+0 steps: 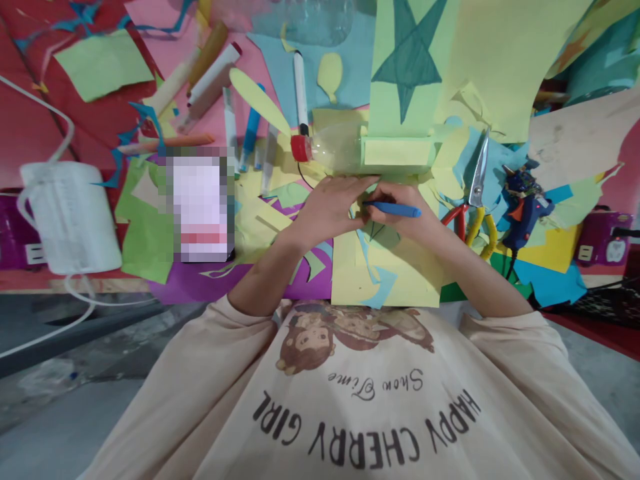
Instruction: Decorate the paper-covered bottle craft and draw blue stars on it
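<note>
My right hand (406,199) grips a blue pen (397,209), its tip pointing left toward the paper. My left hand (330,205) lies with fingers stretched out and thumb apart, pressing on the work. Beneath both hands is a pale yellow sheet (415,283), with part of a green drawn shape (383,233) showing between my wrists. Light blue paper scraps (381,285) rest on the sheet. Just beyond my fingers a clear plastic bottle (337,152) with a red cap lies on its side, pale green paper (400,152) around it. The pen's tip is partly hidden by my hands.
Scissors with red and yellow handles (479,180) and a blue glue gun (525,217) lie at right. A phone (200,207), blurred out, and a white jug (73,217) are at left. Several markers (300,87) and a green star drawing (409,57) lie farther back.
</note>
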Available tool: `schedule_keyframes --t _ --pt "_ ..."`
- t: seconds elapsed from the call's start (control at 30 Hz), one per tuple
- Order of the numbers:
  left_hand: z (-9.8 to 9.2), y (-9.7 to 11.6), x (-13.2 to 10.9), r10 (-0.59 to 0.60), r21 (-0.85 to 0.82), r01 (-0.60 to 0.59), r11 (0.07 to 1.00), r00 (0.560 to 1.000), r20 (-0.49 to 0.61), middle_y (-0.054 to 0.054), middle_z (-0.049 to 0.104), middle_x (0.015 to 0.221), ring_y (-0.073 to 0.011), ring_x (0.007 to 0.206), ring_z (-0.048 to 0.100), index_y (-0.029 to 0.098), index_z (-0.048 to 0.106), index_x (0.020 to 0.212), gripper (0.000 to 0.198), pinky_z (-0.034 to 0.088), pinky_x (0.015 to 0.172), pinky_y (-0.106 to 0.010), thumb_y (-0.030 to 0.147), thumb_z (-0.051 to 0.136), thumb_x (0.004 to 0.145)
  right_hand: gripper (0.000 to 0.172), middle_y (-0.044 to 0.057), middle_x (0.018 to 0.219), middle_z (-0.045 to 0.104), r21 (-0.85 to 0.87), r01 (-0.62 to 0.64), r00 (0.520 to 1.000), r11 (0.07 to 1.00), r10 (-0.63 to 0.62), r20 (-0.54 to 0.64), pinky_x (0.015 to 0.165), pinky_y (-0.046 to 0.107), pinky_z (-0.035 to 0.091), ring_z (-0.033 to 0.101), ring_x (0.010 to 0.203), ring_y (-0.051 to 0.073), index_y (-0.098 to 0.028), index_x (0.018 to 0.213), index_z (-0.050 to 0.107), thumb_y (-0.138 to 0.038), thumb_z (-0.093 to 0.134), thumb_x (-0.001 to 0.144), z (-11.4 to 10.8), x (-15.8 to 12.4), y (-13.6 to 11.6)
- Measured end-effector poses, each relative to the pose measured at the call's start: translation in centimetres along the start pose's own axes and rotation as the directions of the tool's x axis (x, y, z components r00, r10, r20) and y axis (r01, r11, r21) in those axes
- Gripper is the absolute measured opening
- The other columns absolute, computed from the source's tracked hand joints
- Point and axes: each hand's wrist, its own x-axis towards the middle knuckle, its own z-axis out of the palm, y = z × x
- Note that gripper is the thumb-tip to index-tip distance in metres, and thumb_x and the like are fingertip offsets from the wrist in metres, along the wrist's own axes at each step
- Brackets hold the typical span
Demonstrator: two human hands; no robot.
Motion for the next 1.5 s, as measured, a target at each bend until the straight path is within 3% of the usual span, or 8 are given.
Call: schedule_keyframes --t 0.27,1.03,1.5 --pt "0.1 -0.1 0.0 -0.004 0.013 0.004 1.000 1.000 0.009 -0.011 0.071 0.117 -0.0297 0.110 0.066 0.017 0.052 0.150 0.063 0.043 0.097 -0.038 0.035 0.058 0.090 0.011 -0.005 0.062 0.052 -0.089 -0.105 0.994 0.990 0.107 0.016 0.056 0.028 0.030 0.042 0.059 0.011 -0.022 0.070 0.052 -0.022 0.061 0.077 -0.4 -0.9 -0.6" --pt "0.0 -0.1 0.0 -0.008 0.018 0.007 1.000 1.000 0.020 -0.010 0.071 0.114 -0.0295 0.109 0.065 0.017 0.050 0.153 0.066 0.044 0.099 -0.039 0.037 0.057 0.090 0.008 -0.004 0.060 0.053 -0.139 -0.228 0.973 0.964 0.230 -0.004 0.053 0.027 0.030 0.042 0.057 0.011 -0.021 0.070 0.056 -0.026 0.061 0.075 -1.3 -4.8 -0.7" --pt "-0.2 0.1 0.1 -0.017 0.010 0.017 1.000 1.000 0.014 -0.010 0.071 0.112 -0.0299 0.109 0.065 0.018 0.050 0.152 0.066 0.045 0.099 -0.039 0.035 0.057 0.089 0.011 -0.003 0.062 0.058 -0.153 -0.218 0.976 0.964 0.220 -0.004 0.055 0.026 0.036 0.047 0.059 0.012 -0.021 0.071 0.057 -0.024 0.065 0.075 -2.0 -6.6 1.1"
